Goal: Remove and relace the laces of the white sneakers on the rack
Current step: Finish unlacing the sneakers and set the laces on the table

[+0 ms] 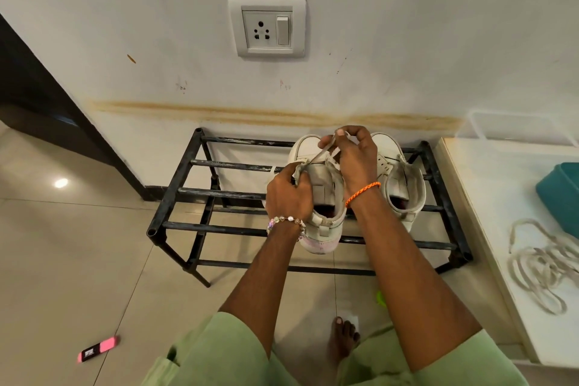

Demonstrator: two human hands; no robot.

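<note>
Lace (316,156) pinched taut between right fingers (341,135) and left fingers (299,180)

Two white sneakers (319,194), one rack (175,197), two hands (288,194), perhaps one loose lace (539,263).

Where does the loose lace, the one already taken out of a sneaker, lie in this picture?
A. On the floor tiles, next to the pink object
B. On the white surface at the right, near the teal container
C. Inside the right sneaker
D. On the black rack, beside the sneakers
B: the loose lace lies in a heap on the white surface at the right, just below the teal container.
</note>
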